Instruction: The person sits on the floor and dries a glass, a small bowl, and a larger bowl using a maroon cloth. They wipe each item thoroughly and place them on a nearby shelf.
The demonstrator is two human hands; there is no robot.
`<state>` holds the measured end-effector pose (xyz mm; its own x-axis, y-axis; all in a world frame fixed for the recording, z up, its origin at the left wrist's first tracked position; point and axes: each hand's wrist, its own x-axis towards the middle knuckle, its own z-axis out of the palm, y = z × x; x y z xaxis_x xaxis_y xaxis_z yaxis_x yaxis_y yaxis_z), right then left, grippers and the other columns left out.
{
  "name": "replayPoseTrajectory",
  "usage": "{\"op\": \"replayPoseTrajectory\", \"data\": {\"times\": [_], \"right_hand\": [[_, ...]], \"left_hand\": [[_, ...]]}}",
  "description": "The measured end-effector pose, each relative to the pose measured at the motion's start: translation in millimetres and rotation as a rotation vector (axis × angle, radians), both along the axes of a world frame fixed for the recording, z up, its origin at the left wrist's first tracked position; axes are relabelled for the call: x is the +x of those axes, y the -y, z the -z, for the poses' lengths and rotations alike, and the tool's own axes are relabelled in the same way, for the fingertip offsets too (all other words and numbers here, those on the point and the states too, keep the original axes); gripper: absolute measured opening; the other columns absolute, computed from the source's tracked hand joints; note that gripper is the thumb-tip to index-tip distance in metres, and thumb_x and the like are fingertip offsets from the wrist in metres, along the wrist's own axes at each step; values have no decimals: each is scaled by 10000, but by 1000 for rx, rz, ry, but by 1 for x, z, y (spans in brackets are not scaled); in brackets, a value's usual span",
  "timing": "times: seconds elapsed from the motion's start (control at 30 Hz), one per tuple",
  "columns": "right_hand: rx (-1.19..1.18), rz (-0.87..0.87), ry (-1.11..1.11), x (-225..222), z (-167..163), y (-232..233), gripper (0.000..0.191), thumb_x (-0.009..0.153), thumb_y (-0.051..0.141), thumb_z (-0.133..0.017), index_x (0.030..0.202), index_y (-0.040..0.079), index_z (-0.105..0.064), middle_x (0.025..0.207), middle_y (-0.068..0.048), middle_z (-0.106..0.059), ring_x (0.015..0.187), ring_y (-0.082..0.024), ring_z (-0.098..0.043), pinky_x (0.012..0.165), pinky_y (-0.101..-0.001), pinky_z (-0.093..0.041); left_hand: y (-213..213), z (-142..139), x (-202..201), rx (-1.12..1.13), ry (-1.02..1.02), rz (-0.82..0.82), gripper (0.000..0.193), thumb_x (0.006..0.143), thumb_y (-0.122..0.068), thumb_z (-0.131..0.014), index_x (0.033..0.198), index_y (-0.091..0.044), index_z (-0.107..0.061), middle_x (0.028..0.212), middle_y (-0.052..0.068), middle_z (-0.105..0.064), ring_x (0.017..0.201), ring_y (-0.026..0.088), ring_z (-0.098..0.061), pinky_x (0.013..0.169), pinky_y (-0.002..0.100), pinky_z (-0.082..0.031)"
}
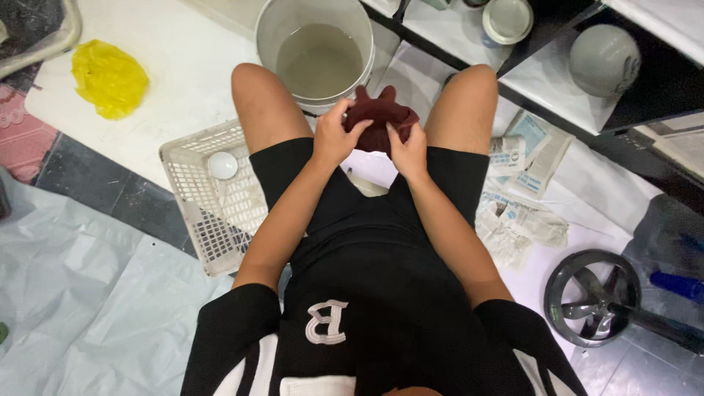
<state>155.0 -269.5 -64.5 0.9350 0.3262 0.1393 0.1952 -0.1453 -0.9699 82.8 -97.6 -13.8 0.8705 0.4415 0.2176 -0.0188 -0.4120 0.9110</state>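
A dark red cloth (pixel 379 121) is bunched up between the seated person's knees, just in front of a white bucket (pixel 317 51) of cloudy water, with the left hand (pixel 336 136) pinching its near edge and the right hand (pixel 408 150) closed on its other side. To the person's left a white plastic basket (pixel 209 202) sits on the floor with a small round white thing (pixel 222 166) in it, and a crumpled yellow bag (pixel 108 77) lies farther off. Crumpled newspaper (pixel 522 191) lies to the right, near a dark fan blade (pixel 592 297).
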Motion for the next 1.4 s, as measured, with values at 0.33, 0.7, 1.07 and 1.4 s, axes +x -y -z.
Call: {"op": "replayPoseTrajectory", "data": {"times": [0.33, 0.7, 1.07, 1.4], "right_hand": [[62, 4, -10, 7, -11, -9, 282, 950, 87, -747, 1191, -21, -649, 1108, -110, -743, 1017, -171, -698, 908, -324, -547], [14, 73, -155, -2, -3, -3, 247, 964, 124, -700, 1159, -11, -631, 1000, -103, -727, 911, -152, -690, 825, -320, -560], [145, 86, -70, 12, -8, -9, 236, 1033, 100, -648, 1234, -10, -592, 1154, -104, -702, 1068, -170, -670, 958, -323, -530], [166, 52, -13, 9, -2, 1, 375, 927, 75, -736, 1251, 4, -560, 1174, -97, -675, 1090, -168, -659, 967, -316, -539]], "left_hand": [[5, -6, 0, 167, 350, -48, 378, 788, -2, -843, 1104, 1, -635, 1078, 155, -662, 971, 327, -676, 840, 371, -553], [5, -2, -2, 537, 562, 34, 287, 654, 42, -790, 894, -101, -725, 1122, 69, -660, 1010, 316, -621, 844, 436, -498], [10, -17, 0, 259, 350, -10, 363, 837, -47, -812, 1162, 10, -662, 1222, 201, -631, 1095, 336, -636, 928, 412, -536], [7, 5, 6, -107, -77, 80, 273, 981, -162, -725, 1151, 34, -642, 893, 165, -750, 782, 199, -757, 683, 309, -576]]}}
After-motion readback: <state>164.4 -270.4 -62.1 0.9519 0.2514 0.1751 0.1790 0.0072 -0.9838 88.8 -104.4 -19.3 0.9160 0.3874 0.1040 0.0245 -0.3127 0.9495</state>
